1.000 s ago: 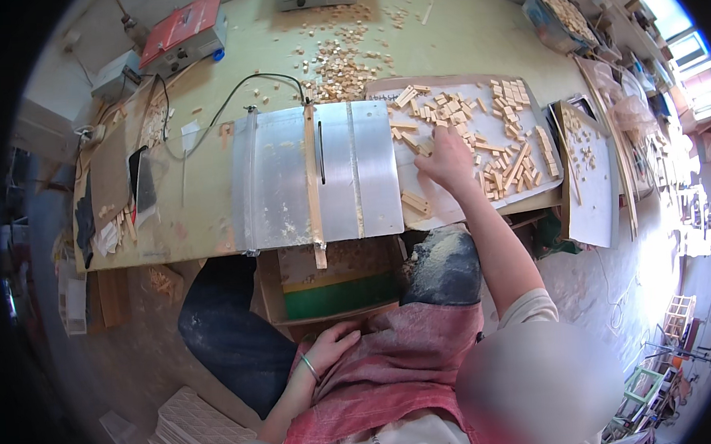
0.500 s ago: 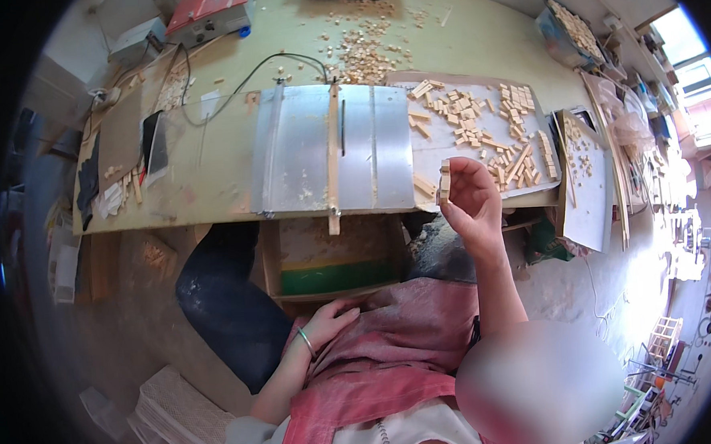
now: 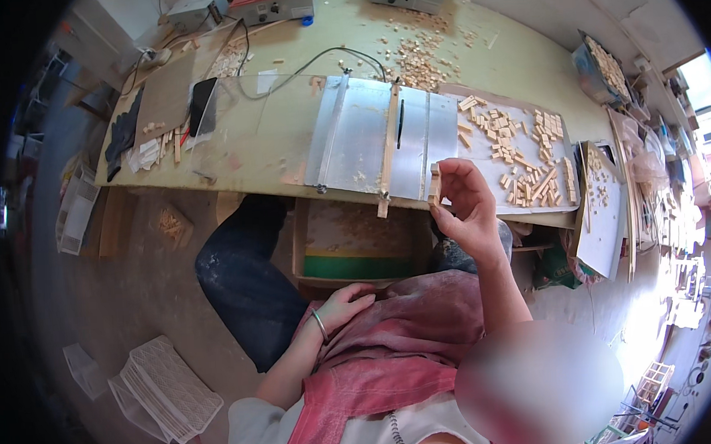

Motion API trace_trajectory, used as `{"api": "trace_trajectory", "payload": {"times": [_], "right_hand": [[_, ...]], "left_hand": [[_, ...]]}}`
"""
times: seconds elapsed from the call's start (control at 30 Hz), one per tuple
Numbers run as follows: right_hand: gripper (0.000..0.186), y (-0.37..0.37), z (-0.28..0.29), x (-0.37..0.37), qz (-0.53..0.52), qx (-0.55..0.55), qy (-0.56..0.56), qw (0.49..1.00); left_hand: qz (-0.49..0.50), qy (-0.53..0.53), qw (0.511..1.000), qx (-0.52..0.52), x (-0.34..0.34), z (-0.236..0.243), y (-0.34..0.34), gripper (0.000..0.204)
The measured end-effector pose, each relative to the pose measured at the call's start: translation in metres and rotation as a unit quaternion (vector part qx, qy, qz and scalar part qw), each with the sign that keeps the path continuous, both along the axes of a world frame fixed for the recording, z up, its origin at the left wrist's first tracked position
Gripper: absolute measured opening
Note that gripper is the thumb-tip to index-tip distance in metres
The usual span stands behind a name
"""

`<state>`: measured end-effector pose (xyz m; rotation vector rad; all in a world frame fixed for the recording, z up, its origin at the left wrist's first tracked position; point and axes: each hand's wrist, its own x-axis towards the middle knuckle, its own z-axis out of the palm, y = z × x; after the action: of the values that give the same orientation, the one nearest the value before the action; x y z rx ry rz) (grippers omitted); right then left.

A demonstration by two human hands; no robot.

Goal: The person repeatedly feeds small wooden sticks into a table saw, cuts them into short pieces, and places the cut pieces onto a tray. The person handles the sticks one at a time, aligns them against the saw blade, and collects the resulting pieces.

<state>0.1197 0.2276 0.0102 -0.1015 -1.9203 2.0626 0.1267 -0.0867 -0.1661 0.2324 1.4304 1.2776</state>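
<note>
Your right hand (image 3: 471,207), right of centre: thumb and fingers pinched on a small wooden piece (image 3: 435,186), held upright | Left hand (image 3: 349,305), lower centre: fingers loosely extended on your apron (image 3: 432,302), seemingly empty | Step, apparently: inspecting; next calls for steady pinch

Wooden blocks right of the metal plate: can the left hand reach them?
Probably not directly: the left hand rests on the red apron, with the right hand seen between it and the blocks.

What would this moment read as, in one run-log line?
right hand: holds wood piece | left hand: rests on red apron | loose wood blocks: on board right of metal plate
</note>
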Motion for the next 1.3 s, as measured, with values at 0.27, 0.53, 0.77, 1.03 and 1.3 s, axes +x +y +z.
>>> {"api": "trace_trajectory", "payload": {"times": [0.27,0.53,0.77,1.03,1.3], "right_hand": [[0.056,-0.003,-0.018,-0.012,0.0,0.011,-0.032,0.999],[0.052,0.002,-0.024,-0.036,-0.08,0.445,-0.058,0.89],[0.047,0.004,-0.029,-0.033,-0.102,0.48,-0.06,0.869],[0.024,-0.013,-0.042,-0.018,-0.1,0.555,0.005,0.826],[0.025,-0.02,-0.046,-0.018,-0.101,0.578,0.002,0.81]], "left_hand": [[0.011,-0.011,1.0,0.009,-0.004,0.007,-0.002,0.052],[0.013,-0.012,1.0,0.001,-0.001,0.005,-0.001,0.053],[0.013,-0.01,1.0,0.005,-0.003,0.004,0.0,0.053],[0.011,-0.009,1.0,0.003,-0.002,0.004,0.0,0.052],[0.014,-0.009,1.0,0.006,-0.002,0.001,-0.002,0.052]]}}
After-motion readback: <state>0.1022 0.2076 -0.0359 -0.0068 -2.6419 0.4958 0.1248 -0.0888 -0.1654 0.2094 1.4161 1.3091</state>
